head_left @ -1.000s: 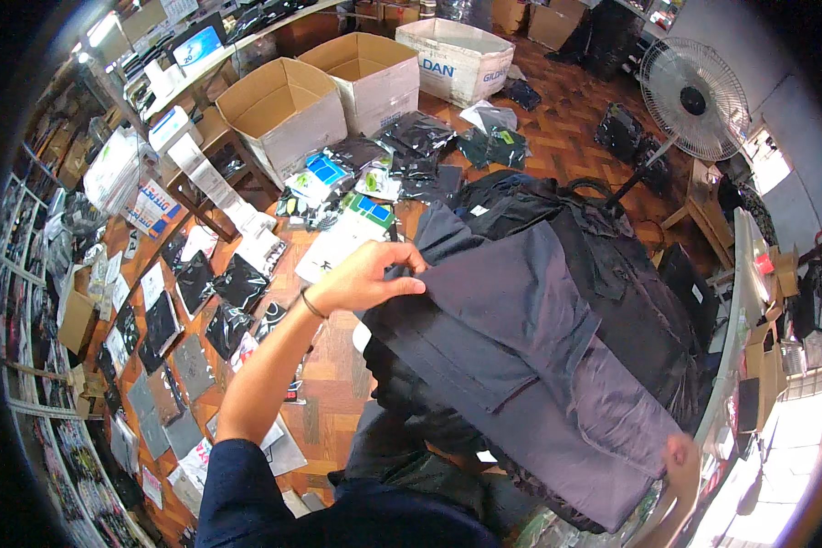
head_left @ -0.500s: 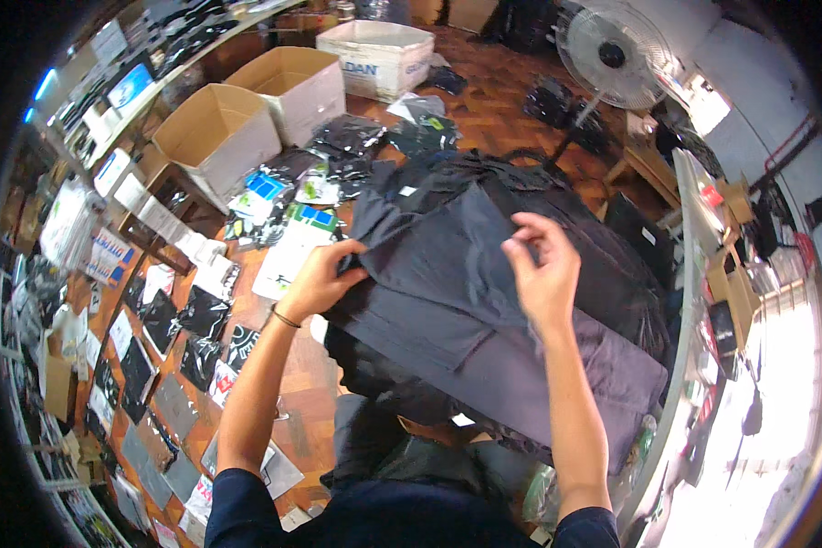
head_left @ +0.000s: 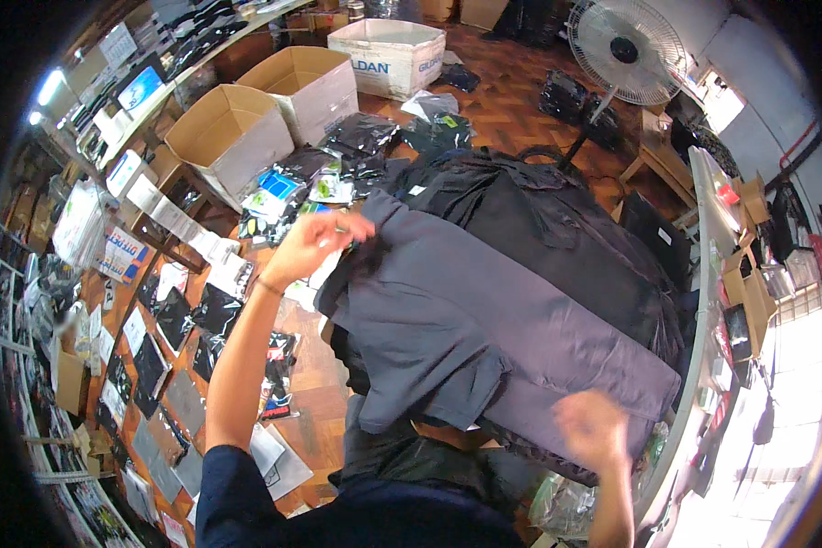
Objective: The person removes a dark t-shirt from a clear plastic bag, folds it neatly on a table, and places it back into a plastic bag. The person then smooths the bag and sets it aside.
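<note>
A dark grey T-shirt point(head_left: 521, 301) lies spread over a heap of black garments point(head_left: 566, 219) in front of me. One long side of it is folded over, and a sleeve point(head_left: 429, 374) hangs at the near side. My left hand point(head_left: 320, 239) is just beside the shirt's upper left corner, fingers stretched and slightly blurred, with nothing visible in them. Over the lower right end of the shirt is my right hand point(head_left: 594, 429). Motion smears its fingers, so whether it touches the cloth does not show.
Bagged garments point(head_left: 215, 310) cover the wooden floor at left. Two brown-lined cartons point(head_left: 228, 137) and a white box point(head_left: 388, 59) stand at the back. A pedestal fan point(head_left: 623, 50) rises at far right, near a long pale-edged shelf point(head_left: 699, 265).
The shirt's layer has been laid over toward me, and its sleeve now shows at the near side. My right hand has moved down and right; my left has moved up, off the cloth.
</note>
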### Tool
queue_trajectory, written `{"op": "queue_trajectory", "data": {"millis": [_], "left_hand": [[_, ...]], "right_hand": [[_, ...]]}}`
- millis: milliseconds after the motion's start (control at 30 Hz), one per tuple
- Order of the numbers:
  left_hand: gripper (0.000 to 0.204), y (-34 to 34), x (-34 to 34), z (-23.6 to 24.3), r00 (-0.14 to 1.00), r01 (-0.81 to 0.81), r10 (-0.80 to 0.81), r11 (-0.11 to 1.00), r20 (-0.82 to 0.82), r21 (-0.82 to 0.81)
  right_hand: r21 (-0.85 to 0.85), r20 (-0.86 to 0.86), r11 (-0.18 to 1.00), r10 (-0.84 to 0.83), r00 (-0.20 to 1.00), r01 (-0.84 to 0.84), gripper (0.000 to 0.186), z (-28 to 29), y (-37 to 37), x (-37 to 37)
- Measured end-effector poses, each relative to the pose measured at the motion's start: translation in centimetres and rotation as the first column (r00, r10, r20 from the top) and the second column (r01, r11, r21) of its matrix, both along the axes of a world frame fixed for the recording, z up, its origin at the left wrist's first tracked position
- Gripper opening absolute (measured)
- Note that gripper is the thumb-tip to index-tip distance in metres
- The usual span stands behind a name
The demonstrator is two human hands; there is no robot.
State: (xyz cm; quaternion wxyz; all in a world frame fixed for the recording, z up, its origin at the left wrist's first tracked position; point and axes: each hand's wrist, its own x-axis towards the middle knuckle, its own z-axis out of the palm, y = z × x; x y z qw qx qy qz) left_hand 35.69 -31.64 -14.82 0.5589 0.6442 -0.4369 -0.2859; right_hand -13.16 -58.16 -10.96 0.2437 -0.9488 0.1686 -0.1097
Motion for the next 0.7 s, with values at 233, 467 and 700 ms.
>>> {"op": "queue_trajectory", "data": {"millis": [233, 467, 700], "left_hand": [[0.044, -7.3, 6.3, -3.5, 0.961, 0.019, -0.017, 1.0, -0.275, 0.005], [0.031, -7.9, 9.2, -6.9, 0.937, -0.046, 0.081, 0.993, -0.34, 0.111], [0.021, -7.0, 10.1, -10.9, 0.891, -0.117, 0.143, 0.989, -0.43, 0.086]], "right_hand": [[-0.353, 0.176, 0.794, -0.463, 0.869, 0.495, 0.029, -5.8, -19.1, -7.8], [-0.302, 0.208, 0.797, -0.481, 0.852, 0.524, 0.036, -9.0, -19.1, -9.2], [-0.463, 0.266, 0.715, -0.451, 0.852, 0.524, 0.034, -5.6, -12.3, -2.4]]}}
